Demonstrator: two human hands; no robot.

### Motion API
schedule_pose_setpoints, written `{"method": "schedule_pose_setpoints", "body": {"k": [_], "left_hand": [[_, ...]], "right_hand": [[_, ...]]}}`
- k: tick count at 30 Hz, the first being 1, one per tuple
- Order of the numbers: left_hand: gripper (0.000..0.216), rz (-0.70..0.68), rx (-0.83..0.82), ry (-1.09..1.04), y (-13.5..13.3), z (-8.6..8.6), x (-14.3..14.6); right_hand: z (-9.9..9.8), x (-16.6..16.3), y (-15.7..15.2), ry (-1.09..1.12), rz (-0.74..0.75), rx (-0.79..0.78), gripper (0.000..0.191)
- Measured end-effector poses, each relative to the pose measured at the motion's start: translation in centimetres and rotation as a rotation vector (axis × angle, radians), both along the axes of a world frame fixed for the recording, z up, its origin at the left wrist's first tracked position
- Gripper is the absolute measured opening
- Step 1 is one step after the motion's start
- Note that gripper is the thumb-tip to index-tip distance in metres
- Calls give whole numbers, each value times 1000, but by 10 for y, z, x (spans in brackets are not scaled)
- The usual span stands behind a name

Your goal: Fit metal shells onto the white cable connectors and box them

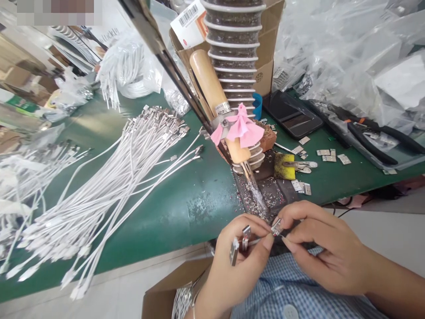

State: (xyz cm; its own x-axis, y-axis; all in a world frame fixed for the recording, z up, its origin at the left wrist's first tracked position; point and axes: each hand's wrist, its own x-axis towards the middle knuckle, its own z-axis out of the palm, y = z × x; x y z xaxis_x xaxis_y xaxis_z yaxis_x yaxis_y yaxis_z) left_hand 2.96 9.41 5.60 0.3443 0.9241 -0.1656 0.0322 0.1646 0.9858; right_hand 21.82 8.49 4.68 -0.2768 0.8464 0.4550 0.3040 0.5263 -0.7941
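My left hand (244, 252) is closed, with white cables running through its fingers. Two metal USB plugs (234, 251) stick out of that grip. Another small USB plug (276, 227), with thin coloured wires at its back, sits between the fingertips of both hands. My right hand (323, 246) pinches at this plug, index finger against its metal shell and thumb just below. Right above the fingertips is the tip of a soldering iron (255, 190), pointing down from a wooden handle (207, 82) clamped to a stand and tied with pink cloth.
White USB cables (109, 177) lie heaped on the green table (159, 221). Loose plugs (327, 155), a yellow sponge (284, 166), a phone (292, 113) and black-handled pliers (375, 133) are on the right. A ribbed hose (234, 48) rises behind the iron. Below is a cardboard box (172, 283).
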Motion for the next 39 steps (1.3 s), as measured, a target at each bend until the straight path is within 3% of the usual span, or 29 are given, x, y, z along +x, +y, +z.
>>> {"method": "schedule_pose_setpoints", "body": {"k": [5, 13, 17, 20, 25, 32, 35, 39], "left_hand": [[9, -25, 140, 99, -3, 0, -4], [9, -76, 170, 165, -4, -1, -8], [12, -48, 212, 176, -5, -2, -8], [12, -34, 268, 175, -3, -2, -6], [13, -82, 326, 175, 1, 0, -4], [11, -73, 385, 259, -1, -5, -6], [11, -75, 383, 279, -2, -5, -6], [11, -50, 414, 296, 1, -2, -6]], "right_hand": [[-1, 2, -2, -14, -5, -14, 19], [-2, 6, -2, -6, -5, -39, 18], [-4, 7, -6, 20, -118, -182, 12], [-5, 5, -8, -37, -60, -252, 10], [-2, 0, -2, -12, 11, -167, 16], [1, 0, 2, 10, 46, -168, 16], [-1, 0, 0, 0, 3, -177, 19], [-1, 0, -1, -1, -148, -65, 22]]}}
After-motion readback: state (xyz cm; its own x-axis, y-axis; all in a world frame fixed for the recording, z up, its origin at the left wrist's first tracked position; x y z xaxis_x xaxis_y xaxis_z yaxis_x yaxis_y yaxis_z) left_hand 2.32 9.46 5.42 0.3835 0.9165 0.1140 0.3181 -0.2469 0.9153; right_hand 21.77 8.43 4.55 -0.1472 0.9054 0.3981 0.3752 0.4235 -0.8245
